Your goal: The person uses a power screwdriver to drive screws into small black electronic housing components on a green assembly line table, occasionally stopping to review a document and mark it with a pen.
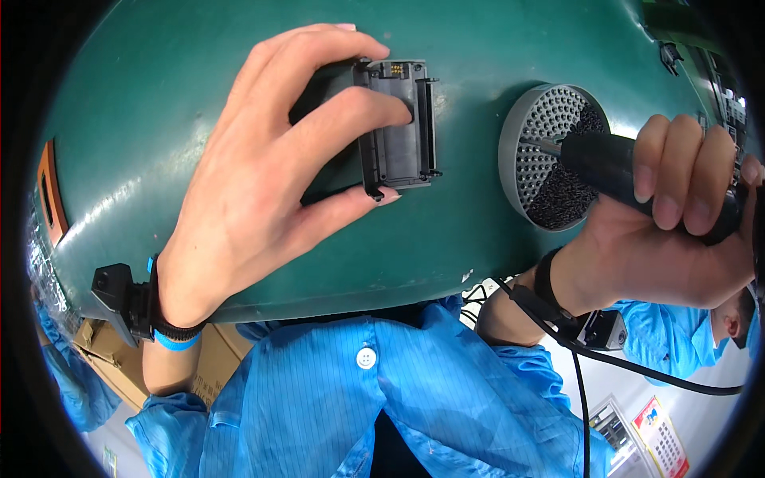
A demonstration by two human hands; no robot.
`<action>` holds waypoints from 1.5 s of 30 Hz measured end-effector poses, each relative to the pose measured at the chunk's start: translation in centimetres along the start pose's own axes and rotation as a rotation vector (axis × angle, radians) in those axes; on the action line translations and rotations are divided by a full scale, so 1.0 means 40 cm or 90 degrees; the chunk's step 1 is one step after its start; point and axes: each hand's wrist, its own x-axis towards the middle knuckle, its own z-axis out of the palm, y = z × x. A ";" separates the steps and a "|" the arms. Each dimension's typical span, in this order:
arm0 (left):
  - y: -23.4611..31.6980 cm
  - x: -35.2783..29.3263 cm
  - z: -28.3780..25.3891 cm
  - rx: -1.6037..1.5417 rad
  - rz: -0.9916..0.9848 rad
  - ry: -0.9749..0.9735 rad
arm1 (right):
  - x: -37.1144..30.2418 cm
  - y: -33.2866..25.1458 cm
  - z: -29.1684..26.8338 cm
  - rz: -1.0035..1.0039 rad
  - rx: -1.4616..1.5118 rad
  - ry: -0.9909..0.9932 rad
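My left hand (247,179) grips a black plastic housing (402,155) by its two ends, thumb at the near end and fingers at the far end. Its index finger bends onto the inside of the part. Small gold contacts show near the housing's far end. In my right hand (661,239) is a black electric screwdriver (598,163), its shaft pointing left over a round grey dish (508,159). The dish has a dimpled or perforated floor, with small black screws (562,203) heaped along its near and right side. I cannot tell whether the bit touches a screw.
The green tabletop (446,255) curves along its front edge, close to my body. An orange-brown slotted piece (52,191) lies at the far left. Black cable (653,374) runs below my right wrist. Cardboard boxes (119,358) stand lower left; a person in blue (669,334) is at right.
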 end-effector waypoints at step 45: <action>0.017 -0.014 0.005 0.010 0.132 0.070 | -0.092 0.014 0.130 0.026 0.074 -0.055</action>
